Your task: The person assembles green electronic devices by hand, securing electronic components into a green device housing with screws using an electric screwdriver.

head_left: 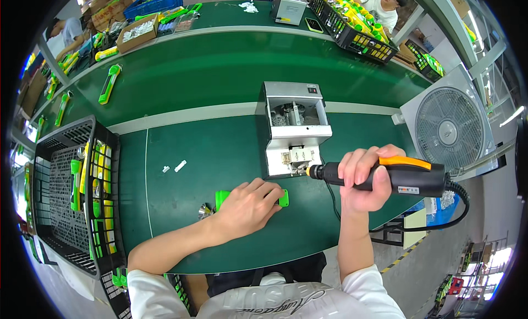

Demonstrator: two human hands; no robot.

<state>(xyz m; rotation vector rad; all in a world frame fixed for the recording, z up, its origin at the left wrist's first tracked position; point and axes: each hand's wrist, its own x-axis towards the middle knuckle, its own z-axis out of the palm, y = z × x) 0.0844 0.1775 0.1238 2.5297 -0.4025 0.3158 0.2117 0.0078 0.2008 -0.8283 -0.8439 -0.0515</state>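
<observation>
My right hand [366, 178] is wrapped round a black electric screwdriver [415, 178] with an orange lever, held level. Its tip points left and reaches the front outlet of a grey screw feeder [297, 133]; I cannot tell whether a screw sits on the bit. My left hand [248, 206] is closed over a bright green flashlight [223, 199] lying on the green table. Most of its body is hidden under the fingers, with a green end showing on either side. A shiny reflector part [204, 211] lies at its left end.
Two small white parts [180, 166] lie left of the feeder. A black crate [66, 192] of green and yellow flashlights stands at the left. On the right is a grey fan [451, 126]. Beyond runs a green conveyor belt [209, 71] carrying flashlights; other people sit across it.
</observation>
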